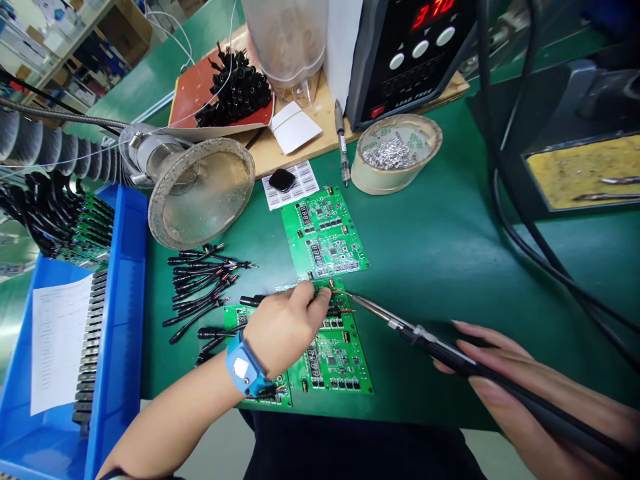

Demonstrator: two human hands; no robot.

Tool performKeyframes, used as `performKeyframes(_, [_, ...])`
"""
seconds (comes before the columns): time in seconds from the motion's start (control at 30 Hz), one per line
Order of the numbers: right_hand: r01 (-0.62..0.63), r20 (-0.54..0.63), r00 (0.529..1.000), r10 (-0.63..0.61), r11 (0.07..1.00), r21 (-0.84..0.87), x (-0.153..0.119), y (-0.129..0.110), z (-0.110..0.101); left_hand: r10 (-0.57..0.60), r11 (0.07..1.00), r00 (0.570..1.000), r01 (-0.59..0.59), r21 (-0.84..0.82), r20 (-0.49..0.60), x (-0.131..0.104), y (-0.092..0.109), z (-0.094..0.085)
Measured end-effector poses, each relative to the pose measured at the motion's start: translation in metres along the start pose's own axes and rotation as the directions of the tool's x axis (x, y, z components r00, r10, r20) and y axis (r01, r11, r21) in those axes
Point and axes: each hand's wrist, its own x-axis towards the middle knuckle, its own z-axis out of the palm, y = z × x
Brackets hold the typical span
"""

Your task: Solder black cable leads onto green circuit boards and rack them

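Observation:
My right hand (520, 393) is closed round a black soldering iron (440, 350). The iron's metal tip reaches left to the edge of a green circuit board (345, 360), close to thin red wire ends. Over that board my left hand (293, 320), with a blue wrist strap (245, 367), pinches a black cable (253, 301) whose stripped wires poke out past the fingertips. Another board pair (325, 240) lies just beyond. Part of a further board (270, 393) shows beneath my left wrist. Several short black cables (200, 287) lie in a row to the left.
A blue bin (117, 333) with wired boards stands at the left, near a fume extractor funnel (203, 193). At the back are a soldering station (410, 60) reading 370, a bowl (397, 177) of solder bits and a pen (343, 143). Dark cords (525, 233) hang at right beside a yellow sponge tray (590, 173).

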Motion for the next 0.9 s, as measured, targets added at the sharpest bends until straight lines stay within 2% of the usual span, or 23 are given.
performKeyframes(0.27, [0.038, -0.016, 0.999, -0.038, 0.999, -0.025, 0.015, -0.013, 0.006, 0.005, 1.000, 1.000, -0.005, 0.018, -0.010, -0.001, 0.000, 0.001])
performKeyframes(0.53, [0.032, -0.021, 0.999, -0.032, 0.999, -0.014, 0.014, -0.011, 0.007, 0.009, 1.000, 0.997, -0.007, 0.029, -0.077, -0.003, 0.002, 0.006])
performKeyframes(0.9, [0.030, 0.014, 0.999, -0.029, 0.998, -0.055, 0.015, -0.013, 0.006, 0.005, 1.000, 1.000, -0.004, 0.029, -0.015, 0.001, -0.001, 0.001])
